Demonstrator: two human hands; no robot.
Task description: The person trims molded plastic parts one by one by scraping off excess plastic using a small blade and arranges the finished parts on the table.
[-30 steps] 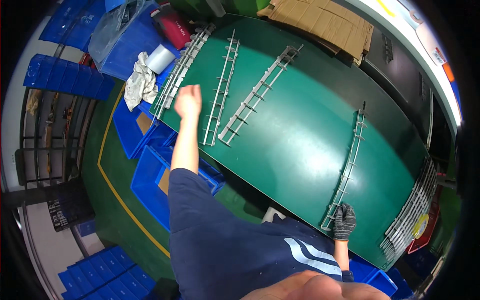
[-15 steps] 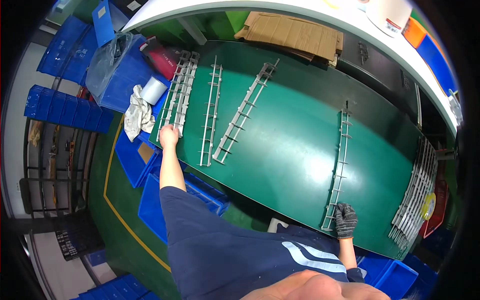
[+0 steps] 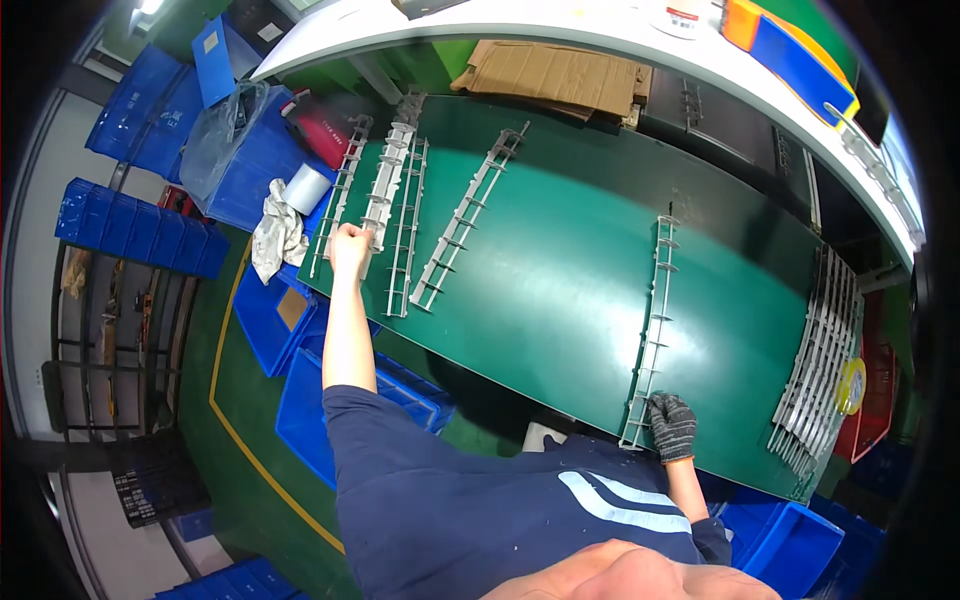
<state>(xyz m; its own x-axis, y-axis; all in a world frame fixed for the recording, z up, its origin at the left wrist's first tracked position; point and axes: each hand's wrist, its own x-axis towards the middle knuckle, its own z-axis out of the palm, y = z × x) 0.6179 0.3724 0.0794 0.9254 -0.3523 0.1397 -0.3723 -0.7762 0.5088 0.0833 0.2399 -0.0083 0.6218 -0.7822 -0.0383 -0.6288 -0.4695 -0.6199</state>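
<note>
My bare left hand (image 3: 350,248) is closed round the near end of a light grey ladder-like metal strip (image 3: 385,190) at the left of the green table. One similar narrow strip (image 3: 343,190) lies just left of it, and another cross-ribbed strip (image 3: 407,225) lies close on its right. Farther right rests a slanted strip (image 3: 465,222). My right hand (image 3: 672,425), in a dark grey knitted glove, has its fingers curled against the near end of a separate ladder-like strip (image 3: 652,335). Its fingertips are partly hidden.
A stack of metal strips (image 3: 815,360) lies at the table's right end, beside a yellow tape roll (image 3: 851,387). Flattened cardboard (image 3: 550,78) sits at the back. Blue bins (image 3: 310,400), a white roll (image 3: 306,188) and a crumpled cloth (image 3: 277,235) are by the left edge.
My left hand has drawn its strip rightward, away from the leftmost strip, leaving a gap between them. My right hand stays at its strip's near end. The whole view has shifted slightly.
</note>
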